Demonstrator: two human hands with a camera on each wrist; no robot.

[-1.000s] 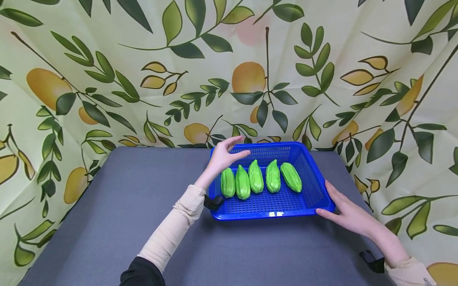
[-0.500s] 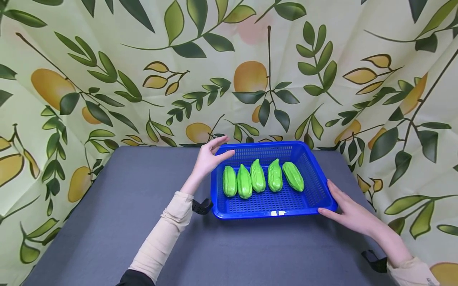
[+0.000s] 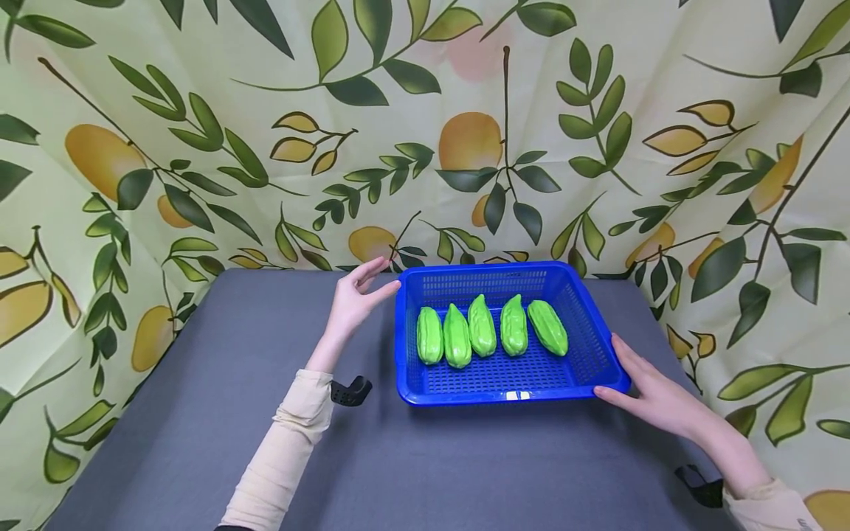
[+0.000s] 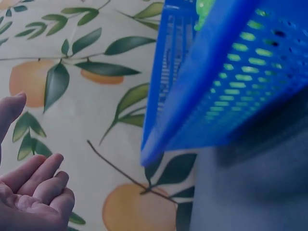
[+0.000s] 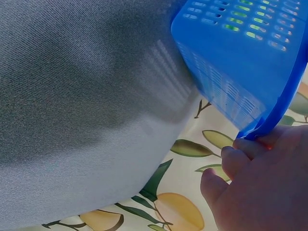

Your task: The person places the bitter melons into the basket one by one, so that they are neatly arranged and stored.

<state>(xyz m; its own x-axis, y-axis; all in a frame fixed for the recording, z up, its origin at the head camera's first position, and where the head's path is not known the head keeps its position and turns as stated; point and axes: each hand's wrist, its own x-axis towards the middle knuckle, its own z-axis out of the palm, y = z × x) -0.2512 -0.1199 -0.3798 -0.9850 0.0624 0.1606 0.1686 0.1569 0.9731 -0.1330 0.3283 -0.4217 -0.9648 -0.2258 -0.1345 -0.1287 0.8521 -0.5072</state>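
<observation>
A blue perforated plastic basket [image 3: 505, 398] sits on the grey table at the back right. Several green ridged gourds [image 3: 481, 324] lie side by side in a row inside it. My left hand [image 3: 355, 299] hovers just left of the basket's far left corner, fingers straight and spread, holding nothing. The left wrist view shows that hand [image 4: 33, 197] relaxed, apart from the basket wall [image 4: 231, 86]. My right hand [image 3: 654, 394] rests against the basket's near right corner, fingers along the side and thumb at the front rim. In the right wrist view its fingertips [image 5: 260, 187] touch the basket [image 5: 231, 62] at the rim.
A grey cloth covers the table [image 3: 232, 383]. A leaf-and-lemon patterned cloth backdrop [image 3: 425, 133] closes in the back and both sides, close behind the basket. Black wrist straps [image 3: 350, 391] show on both arms.
My left hand has drawn back leftward from over the basket's far left part to outside its rim. The right hand and the basket have stayed put.
</observation>
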